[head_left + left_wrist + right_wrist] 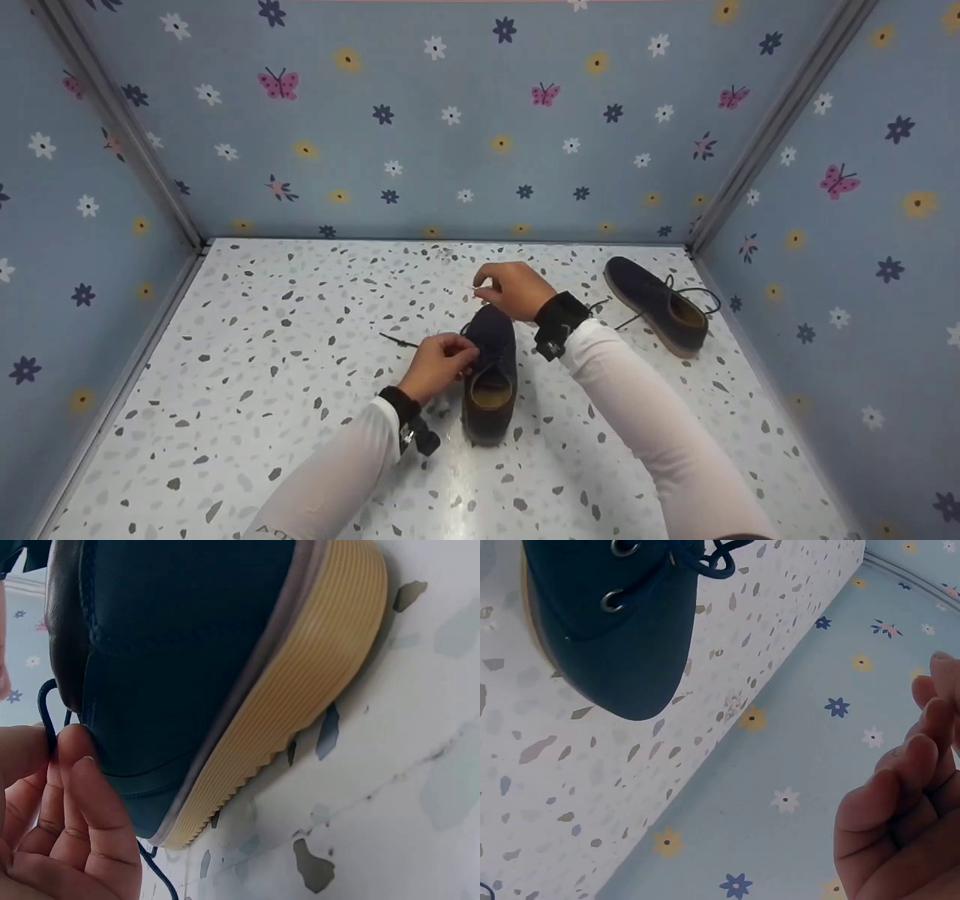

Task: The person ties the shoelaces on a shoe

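Note:
A dark navy lace-up shoe (491, 341) stands on the floor, toe pointing away from me. My left hand (441, 365) is at its left side near the eyelets, and the thumb and fingers pinch a dark shoelace (46, 709), which loops up above the fingertips in the left wrist view. A loose lace end (397, 340) lies left of that hand. My right hand (517, 289) is raised above the toe, fingers loosely bent with thumb and index tips close together; no lace shows between them. Metal eyelets (615, 600) and a lace loop show in the right wrist view.
A second navy shoe (656, 304) stands to the right near the corner, its laces spread loosely. The floor (300, 420) is white and speckled. Blue flowered panels (450, 150) close off the back and both sides, joined by grey corner posts.

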Available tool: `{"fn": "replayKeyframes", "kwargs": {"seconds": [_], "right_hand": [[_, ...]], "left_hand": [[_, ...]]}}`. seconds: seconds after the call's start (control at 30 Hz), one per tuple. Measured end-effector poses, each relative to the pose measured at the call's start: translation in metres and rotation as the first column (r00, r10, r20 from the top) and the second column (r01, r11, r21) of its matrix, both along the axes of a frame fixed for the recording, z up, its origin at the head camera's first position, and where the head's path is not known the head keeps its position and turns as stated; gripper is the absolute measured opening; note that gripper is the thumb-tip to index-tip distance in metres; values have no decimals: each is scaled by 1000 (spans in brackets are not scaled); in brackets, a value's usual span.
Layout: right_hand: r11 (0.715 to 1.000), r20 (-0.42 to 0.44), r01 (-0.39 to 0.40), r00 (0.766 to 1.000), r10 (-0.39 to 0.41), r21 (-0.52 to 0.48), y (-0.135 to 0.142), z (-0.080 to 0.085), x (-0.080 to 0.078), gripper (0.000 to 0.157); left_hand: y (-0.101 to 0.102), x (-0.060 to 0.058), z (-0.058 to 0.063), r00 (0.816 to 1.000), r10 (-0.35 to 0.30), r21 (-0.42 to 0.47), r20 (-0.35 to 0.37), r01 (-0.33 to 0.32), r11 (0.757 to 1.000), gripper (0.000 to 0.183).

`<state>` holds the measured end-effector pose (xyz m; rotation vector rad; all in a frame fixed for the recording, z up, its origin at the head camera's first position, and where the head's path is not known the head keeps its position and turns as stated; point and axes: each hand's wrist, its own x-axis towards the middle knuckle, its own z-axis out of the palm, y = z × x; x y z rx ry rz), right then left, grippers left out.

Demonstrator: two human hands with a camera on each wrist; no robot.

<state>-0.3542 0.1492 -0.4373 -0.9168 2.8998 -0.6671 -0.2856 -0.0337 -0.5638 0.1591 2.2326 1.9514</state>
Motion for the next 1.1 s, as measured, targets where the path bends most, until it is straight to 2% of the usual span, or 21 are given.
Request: {"fn": "replayKeyframes", "kwargs": {"seconds": [0.23,0.57,0.8,1.1], "right_hand": [[1000,24,26,999,-26,-2,18,-2,-2,21],[997,31,73,997,-73,-11,36,-7,-4,21],[995,40,84,996,-82,-56,50,-16,4,20],[983,67,79,995,-68,-165,48,-34,21,15]], "left_hand": [[0,-2,-1,1000,10,-19,-19,-11,1000,8],[1,-2,0,999,25,6,23,-26,1000,9],[2,-3,2,994,46,79,95,-54,995,16],[1,-5,3,995,56,86,85,-64,994,31]]}}
